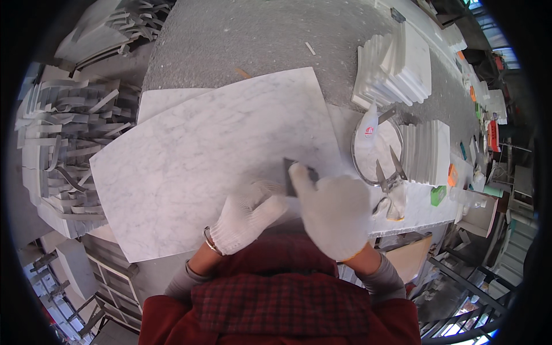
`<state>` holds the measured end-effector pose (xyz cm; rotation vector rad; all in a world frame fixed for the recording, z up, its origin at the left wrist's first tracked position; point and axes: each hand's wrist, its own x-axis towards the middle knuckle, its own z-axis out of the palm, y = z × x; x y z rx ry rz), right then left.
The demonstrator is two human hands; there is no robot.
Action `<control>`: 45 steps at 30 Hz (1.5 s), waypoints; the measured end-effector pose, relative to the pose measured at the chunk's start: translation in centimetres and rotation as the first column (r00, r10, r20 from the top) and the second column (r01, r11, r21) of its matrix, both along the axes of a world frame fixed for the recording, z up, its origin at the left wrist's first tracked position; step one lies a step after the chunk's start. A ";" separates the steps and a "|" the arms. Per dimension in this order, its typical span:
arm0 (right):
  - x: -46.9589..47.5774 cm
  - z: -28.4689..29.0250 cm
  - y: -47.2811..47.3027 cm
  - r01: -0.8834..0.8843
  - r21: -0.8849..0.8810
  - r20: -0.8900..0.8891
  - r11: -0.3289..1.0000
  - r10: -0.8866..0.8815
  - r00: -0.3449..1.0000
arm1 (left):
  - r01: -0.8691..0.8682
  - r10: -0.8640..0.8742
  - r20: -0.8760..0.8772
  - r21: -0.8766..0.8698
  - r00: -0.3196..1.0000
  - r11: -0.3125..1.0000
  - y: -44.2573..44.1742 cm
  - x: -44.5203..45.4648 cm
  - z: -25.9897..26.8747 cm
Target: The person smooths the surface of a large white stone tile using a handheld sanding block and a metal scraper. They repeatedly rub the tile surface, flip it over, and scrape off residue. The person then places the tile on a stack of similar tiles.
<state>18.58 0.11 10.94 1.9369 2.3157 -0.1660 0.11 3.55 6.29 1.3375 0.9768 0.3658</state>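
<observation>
A large white marble slab with grey veining lies before me, over another pale slab. My right hand, in a white knit glove, grips a dark flat rectangular piece near the slab's right side. Whether that piece is a scraper blade or an abrasive pad, I cannot tell. Just left of it, my left hand, also gloved, is over the slab's near part. Its thumb stands apart from its fingers, and nothing shows between them; the fingertips are blurred.
Right of the slab, a round pan carries a white squeeze bottle and several blades. Stone tiles stand in stacks beyond it. A crumpled glove and a green box lie nearby. Narrow stone strips are piled at left.
</observation>
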 end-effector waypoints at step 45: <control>2.9 -9.4 5.4 0.185 0.122 0.112 0.975 -0.199 0.974 | -0.144 0.083 0.275 0.206 0.958 0.968 1.2 -4.5 -6.1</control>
